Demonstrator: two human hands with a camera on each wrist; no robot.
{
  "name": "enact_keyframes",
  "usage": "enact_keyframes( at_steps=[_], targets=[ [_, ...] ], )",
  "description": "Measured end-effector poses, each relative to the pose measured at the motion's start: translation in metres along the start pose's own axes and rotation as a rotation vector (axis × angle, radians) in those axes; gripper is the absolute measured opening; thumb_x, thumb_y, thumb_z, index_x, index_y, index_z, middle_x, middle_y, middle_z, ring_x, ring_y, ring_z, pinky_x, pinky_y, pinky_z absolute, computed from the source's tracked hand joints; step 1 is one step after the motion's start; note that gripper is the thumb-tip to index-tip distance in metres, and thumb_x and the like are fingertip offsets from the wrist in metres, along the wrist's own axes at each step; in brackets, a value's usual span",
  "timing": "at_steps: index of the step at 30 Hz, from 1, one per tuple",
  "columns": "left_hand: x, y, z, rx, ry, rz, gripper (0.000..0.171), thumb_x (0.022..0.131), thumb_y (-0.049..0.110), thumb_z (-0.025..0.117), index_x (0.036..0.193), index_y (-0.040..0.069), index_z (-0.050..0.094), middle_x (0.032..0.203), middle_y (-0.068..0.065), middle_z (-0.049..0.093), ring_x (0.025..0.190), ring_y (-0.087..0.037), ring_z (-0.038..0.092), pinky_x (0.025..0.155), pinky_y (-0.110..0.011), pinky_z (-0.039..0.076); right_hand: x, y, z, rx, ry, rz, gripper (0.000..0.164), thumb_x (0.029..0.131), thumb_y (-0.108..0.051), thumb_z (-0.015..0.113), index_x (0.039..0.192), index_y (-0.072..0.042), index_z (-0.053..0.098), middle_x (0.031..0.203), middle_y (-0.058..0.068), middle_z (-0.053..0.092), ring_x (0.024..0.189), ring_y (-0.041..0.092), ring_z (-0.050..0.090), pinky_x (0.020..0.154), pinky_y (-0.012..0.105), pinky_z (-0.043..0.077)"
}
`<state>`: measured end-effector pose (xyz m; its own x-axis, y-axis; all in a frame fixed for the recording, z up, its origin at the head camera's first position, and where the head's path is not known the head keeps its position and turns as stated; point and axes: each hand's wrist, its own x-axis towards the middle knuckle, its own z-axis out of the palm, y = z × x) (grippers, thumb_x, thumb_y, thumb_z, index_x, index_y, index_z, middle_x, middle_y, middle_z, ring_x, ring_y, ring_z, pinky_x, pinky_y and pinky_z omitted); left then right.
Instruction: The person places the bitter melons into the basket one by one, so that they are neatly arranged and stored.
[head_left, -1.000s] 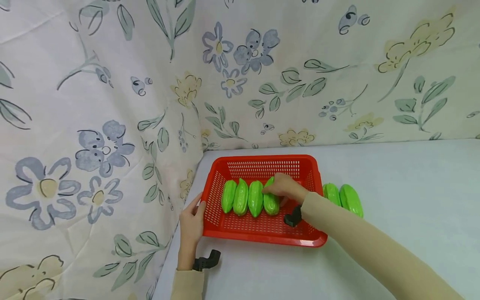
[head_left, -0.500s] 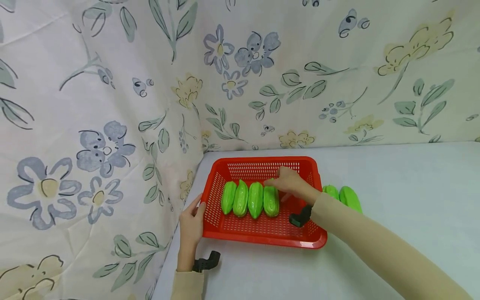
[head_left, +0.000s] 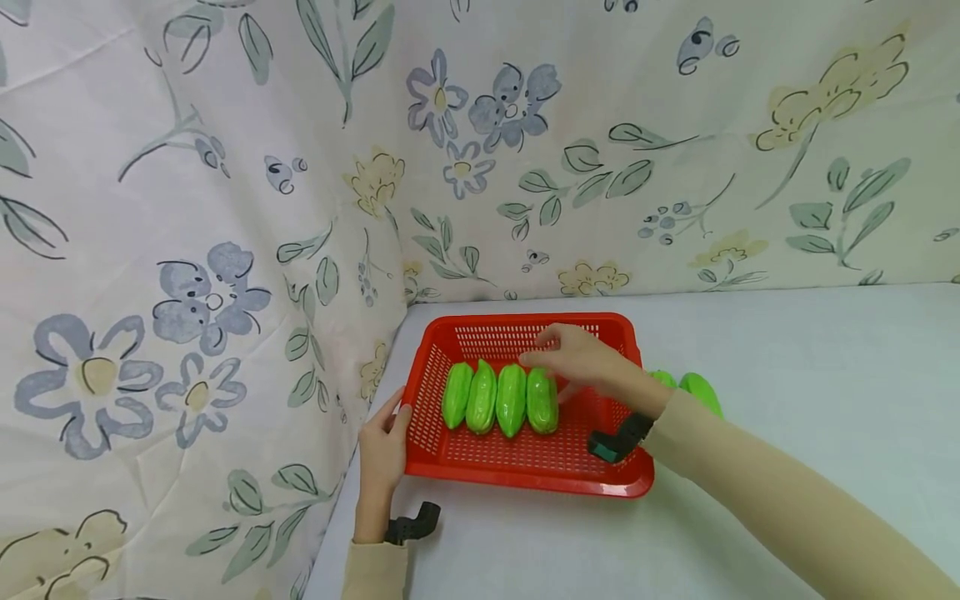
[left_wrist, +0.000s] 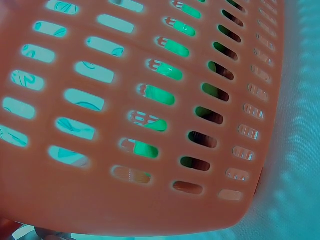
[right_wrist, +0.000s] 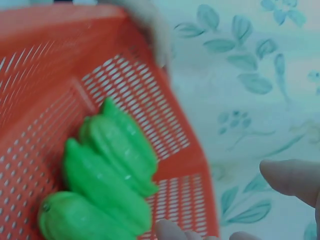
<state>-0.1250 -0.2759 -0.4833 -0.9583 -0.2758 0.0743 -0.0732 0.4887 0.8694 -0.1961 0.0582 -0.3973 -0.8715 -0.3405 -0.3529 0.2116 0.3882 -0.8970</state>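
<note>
A red plastic basket (head_left: pixel 525 479) with slotted walls stands on the table. Inside it several glossy green ridged gourd-like fruits (head_left: pixel 512 402) lie side by side in a row, toward the left. My left hand (head_left: pixel 384 450) grips the basket's left edge, thumb at the rim; in the left wrist view the basket's wall (left_wrist: pixel 165 205) fills most of the picture. Over the basket's right half is my right hand (head_left: pixel 577 354), holding nothing, its thumb and fingers spread apart near the far end of the rightmost fruit. The right wrist view shows its thumb (right_wrist: pixel 292 175) well away from the other fingertips.
Two more green fruits (head_left: pixel 701 390) lie on the white table (head_left: pixel 825 400) just right of the basket, partly covered by the right sleeve (head_left: pixel 750 479). A floral curtain (head_left: pixel 675 208) hangs behind the table and along its left side.
My right hand has let go of the rightmost fruit and drawn back, up and to the right. That fruit stays in the row. The left hand keeps its grip on the basket.
</note>
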Motion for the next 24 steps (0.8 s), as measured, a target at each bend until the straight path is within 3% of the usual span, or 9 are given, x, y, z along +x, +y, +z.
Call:
enact_keyframes(
  at_steps=[6,10,14,24],
  targets=[
    [-0.001,-0.001,0.000,0.009,0.005,-0.002,0.044,0.108,0.032,0.054,0.150,0.019,0.059,0.114,-0.023,0.075,0.088,-0.030,0.071,0.072,-0.036,0.064,-0.015,-0.014,-0.004,0.014,-0.009,-0.034,0.066,0.095,-0.041,0.074,0.145,-0.005,0.049,0.132,0.017,0.058,0.120,0.041,0.064,0.071,0.042,0.064],
    [0.000,-0.001,0.000,0.009,0.007,0.012,0.044,0.107,0.032,0.056,0.149,0.018,0.059,0.109,-0.023,0.076,0.086,-0.030,0.071,0.069,-0.031,0.062,-0.020,-0.016,-0.007,0.016,-0.011,-0.036,0.068,0.096,-0.041,0.074,0.147,-0.006,0.048,0.136,0.017,0.057,0.122,0.041,0.064,0.072,0.042,0.064],
    [0.000,0.000,0.000,-0.004,0.002,0.010,0.044,0.106,0.031,0.058,0.149,0.020,0.060,0.105,-0.023,0.076,0.086,-0.032,0.071,0.066,-0.025,0.059,-0.021,-0.015,-0.012,0.009,-0.009,-0.036,0.071,0.096,-0.042,0.074,0.149,-0.005,0.046,0.138,0.018,0.058,0.122,0.039,0.065,0.073,0.042,0.064],
    [0.000,0.000,0.001,-0.016,-0.002,-0.008,0.045,0.107,0.031,0.057,0.150,0.019,0.059,0.111,-0.024,0.075,0.089,-0.034,0.072,0.069,-0.031,0.063,-0.032,-0.003,-0.037,-0.045,0.013,-0.068,0.075,0.096,-0.045,0.072,0.150,-0.001,0.043,0.139,0.023,0.058,0.112,0.033,0.069,0.075,0.042,0.064]
  ],
)
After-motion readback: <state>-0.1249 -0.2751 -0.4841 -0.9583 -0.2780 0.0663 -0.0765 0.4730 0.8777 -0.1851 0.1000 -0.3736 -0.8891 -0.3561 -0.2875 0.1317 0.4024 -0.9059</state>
